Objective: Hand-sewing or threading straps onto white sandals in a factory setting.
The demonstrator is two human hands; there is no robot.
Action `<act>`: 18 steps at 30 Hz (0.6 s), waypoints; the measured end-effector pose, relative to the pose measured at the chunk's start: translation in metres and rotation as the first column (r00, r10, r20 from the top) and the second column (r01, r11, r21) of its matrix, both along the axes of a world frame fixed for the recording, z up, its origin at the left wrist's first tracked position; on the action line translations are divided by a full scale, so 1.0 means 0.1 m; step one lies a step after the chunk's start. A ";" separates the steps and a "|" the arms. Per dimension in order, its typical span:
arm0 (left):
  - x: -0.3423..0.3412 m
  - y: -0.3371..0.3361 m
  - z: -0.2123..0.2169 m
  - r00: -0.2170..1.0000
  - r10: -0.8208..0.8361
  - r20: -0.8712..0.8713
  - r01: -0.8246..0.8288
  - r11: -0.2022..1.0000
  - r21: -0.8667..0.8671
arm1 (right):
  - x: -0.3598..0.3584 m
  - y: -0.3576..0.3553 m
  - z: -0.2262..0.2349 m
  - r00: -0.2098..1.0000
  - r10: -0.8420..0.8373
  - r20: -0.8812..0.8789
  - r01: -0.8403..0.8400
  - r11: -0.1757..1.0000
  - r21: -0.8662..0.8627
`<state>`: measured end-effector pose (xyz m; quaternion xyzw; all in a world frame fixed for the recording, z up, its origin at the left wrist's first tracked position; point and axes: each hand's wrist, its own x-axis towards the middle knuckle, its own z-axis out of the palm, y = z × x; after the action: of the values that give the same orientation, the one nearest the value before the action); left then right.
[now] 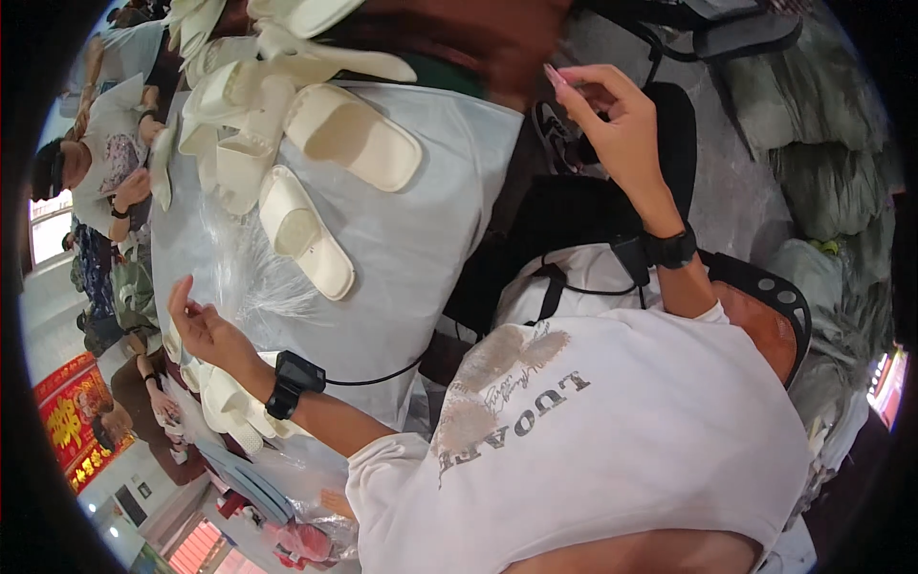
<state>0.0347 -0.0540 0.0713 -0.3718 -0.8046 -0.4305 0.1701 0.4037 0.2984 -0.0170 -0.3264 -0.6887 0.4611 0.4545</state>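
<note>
My left hand [208, 335] hovers over the left part of the pale-covered table [411, 230], its fingers loosely curved and apart, holding nothing that I can see. Close to it lies a crinkled clear plastic bag [263, 287]. A cream slipper [330, 268] rests by that plastic, and a second, larger cream slipper [392, 158] sits farther off. Beyond the table's right edge, my right hand [617, 120] is raised, thumb and fingertips drawn together. Whatever may be in that pinch is too small to make out. Each wrist wears a black band with a device.
More cream slippers [229, 124] pile up at the far left, and others [229, 402] lie below my left wrist. Filled plastic sacks [822, 163] are stacked on the right beside an orange-brown chair back [755, 316]. Other people [120, 163] work along the left side.
</note>
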 end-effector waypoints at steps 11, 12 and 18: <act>0.53 -0.13 -0.21 0.899 -0.175 0.401 -0.081 0.833 0.547 | -0.85 0.13 0.20 0.961 0.208 0.185 -0.278 0.719 0.636; 0.63 -0.08 -0.20 0.905 -0.185 0.382 -0.063 0.832 0.551 | -0.89 0.18 0.15 0.951 0.168 0.259 -0.298 0.719 0.628; 1.13 0.01 -0.23 0.908 -0.282 0.309 0.037 0.789 0.613 | -1.17 0.37 0.03 0.916 0.005 0.400 -0.364 0.429 0.827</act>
<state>0.1480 -0.0525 0.0479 -0.2759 -0.6112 -0.7377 0.0787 0.2865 0.3351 -0.0138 -0.0351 -0.9253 0.0161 0.3773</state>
